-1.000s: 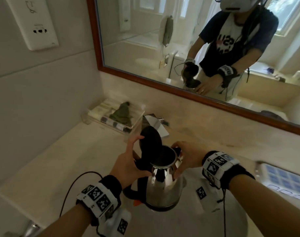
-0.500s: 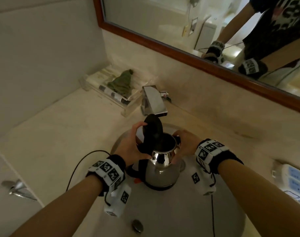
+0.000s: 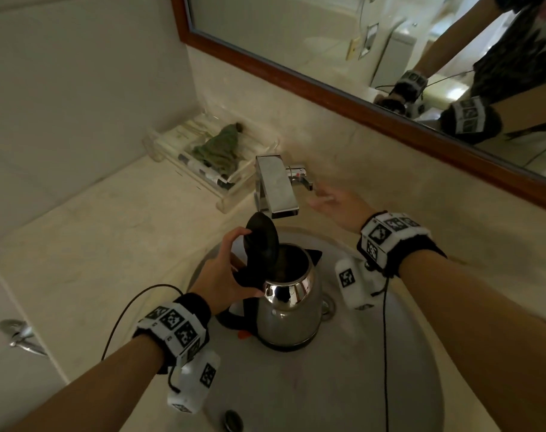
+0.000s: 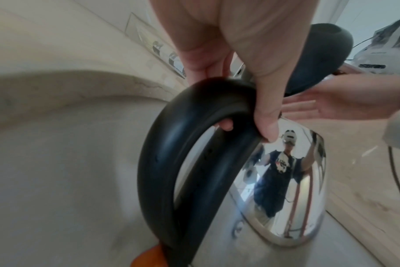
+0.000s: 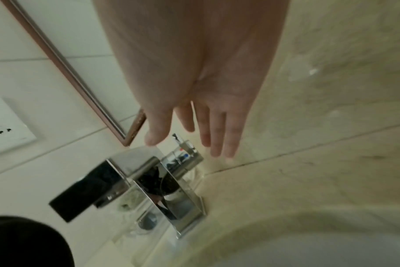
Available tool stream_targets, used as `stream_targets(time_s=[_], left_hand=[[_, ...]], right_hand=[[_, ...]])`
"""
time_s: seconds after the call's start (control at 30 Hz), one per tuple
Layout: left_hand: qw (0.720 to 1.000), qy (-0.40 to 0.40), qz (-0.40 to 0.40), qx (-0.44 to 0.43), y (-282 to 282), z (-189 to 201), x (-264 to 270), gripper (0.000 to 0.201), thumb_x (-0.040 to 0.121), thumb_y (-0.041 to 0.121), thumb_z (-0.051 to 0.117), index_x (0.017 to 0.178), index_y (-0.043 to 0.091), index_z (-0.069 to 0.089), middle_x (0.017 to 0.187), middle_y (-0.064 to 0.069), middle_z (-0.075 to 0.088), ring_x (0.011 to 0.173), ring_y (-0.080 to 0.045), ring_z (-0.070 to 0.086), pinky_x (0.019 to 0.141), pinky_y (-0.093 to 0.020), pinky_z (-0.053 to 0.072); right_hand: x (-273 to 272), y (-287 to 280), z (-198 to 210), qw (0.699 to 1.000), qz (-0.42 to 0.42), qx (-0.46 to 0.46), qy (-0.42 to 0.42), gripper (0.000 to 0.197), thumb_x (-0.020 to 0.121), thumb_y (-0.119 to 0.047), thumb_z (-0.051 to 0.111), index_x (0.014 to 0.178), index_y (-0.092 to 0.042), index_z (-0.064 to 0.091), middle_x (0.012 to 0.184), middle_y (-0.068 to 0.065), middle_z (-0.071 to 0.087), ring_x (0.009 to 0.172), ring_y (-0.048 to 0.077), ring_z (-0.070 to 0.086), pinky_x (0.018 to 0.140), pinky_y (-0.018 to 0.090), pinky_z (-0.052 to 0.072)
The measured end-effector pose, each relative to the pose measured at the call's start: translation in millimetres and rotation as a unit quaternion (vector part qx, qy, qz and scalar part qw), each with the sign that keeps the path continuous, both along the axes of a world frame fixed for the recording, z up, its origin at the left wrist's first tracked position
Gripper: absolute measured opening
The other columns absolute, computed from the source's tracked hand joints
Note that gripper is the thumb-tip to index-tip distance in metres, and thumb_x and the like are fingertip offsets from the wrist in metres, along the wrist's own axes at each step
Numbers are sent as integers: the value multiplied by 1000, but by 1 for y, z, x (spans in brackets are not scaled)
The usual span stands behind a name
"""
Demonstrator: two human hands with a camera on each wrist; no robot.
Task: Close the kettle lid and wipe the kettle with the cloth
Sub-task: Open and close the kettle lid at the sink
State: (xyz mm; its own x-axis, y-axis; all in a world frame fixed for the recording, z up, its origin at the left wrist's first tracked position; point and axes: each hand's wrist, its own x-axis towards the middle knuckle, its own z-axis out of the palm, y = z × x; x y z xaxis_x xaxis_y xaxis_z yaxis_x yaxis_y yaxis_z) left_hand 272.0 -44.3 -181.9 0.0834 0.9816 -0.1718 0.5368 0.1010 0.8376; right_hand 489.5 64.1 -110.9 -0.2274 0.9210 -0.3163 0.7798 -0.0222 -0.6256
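Note:
A shiny steel kettle (image 3: 288,313) stands in the sink basin (image 3: 374,385). Its black lid (image 3: 262,241) is tipped upright, open. My left hand (image 3: 225,275) grips the top of the black handle (image 4: 185,144), thumb and fingers curled round it. My right hand (image 3: 330,202) hovers open with straight fingers beside the tap lever (image 3: 299,176), off the kettle; the right wrist view shows its fingers (image 5: 217,133) spread above the lever (image 5: 185,153). A green cloth (image 3: 220,148) lies crumpled on a clear tray (image 3: 234,194) at the back left of the counter.
A square chrome tap (image 3: 276,188) overhangs the basin right behind the lid. A wood-framed mirror (image 3: 327,88) runs along the wall. The marble counter (image 3: 94,244) spreads to the left. The drain stopper (image 3: 232,420) sits at the basin's near edge.
My right hand has left the kettle's rim and moved back and right toward the tap lever, fingers now straight. My left hand keeps its grip on the handle; the lid stays up.

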Motion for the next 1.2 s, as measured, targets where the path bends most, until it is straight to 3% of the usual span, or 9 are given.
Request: stream_targets(time_s=[0.2,0.3,0.5,0.6,0.7,0.83,0.93,1.03,1.2], left_hand=[[1000,18,13,-6,0,2,-2,101,54,18,87,110,62,15,85,-5,61,76,-13,62,71,-30,53],[999,22,19,-12,1,2,-4,101,55,19,86,114,57,14,88,-7,62,80,-15,62,75,-35,54],[1000,9,27,-11,3,1,-7,102,55,18,86,107,65,13,88,-2,61,81,-12,61,73,-27,52],[1000,8,28,-9,3,0,-7,102,56,18,86,107,66,12,88,-4,61,80,-12,61,72,-27,52],[1000,16,21,-6,6,3,-6,103,56,17,86,105,68,11,89,-4,62,80,-12,62,73,-28,52],[1000,27,11,-10,8,4,-4,103,57,16,85,107,67,11,87,-4,62,78,-13,62,76,-34,53],[1000,24,7,-16,8,6,-2,103,58,14,85,118,56,13,84,-2,62,75,-10,62,70,-29,51],[1000,15,2,-17,10,9,0,103,60,10,84,130,42,16,78,6,58,71,-2,57,60,-15,43],[1000,14,18,4,13,4,3,105,56,13,86,127,46,16,74,2,60,70,-7,60,60,-19,45]], right_hand=[[-23,29,-4,992,47,111,-20,38,97,-12,45,135,-6,48,134,17,56,124,31,51,100,35,38],[-20,39,-15,987,68,137,-45,37,97,-5,42,133,-4,51,145,14,45,129,32,47,107,37,35],[-8,52,-28,986,43,158,-13,40,96,1,39,124,-16,61,135,12,57,121,33,54,104,38,42],[-9,50,-25,987,37,156,-20,39,96,-1,40,125,-17,60,126,17,63,113,35,58,98,37,44],[-5,36,-23,985,7,170,-33,43,96,-3,42,138,-12,45,125,21,61,114,35,57,98,37,43],[8,7,-38,994,-10,109,-13,66,93,-14,55,149,-16,20,140,18,49,128,28,49,108,37,39],[17,-14,-38,998,53,8,-23,77,86,-31,64,148,-13,23,152,10,33,140,22,34,116,32,28],[17,-34,-32,983,150,-91,-46,80,79,-38,71,145,-19,32,147,1,42,137,19,38,104,21,28],[8,-41,-48,980,179,-69,-60,93,62,-32,86,140,-18,37,136,-6,49,124,14,46,102,25,36]])
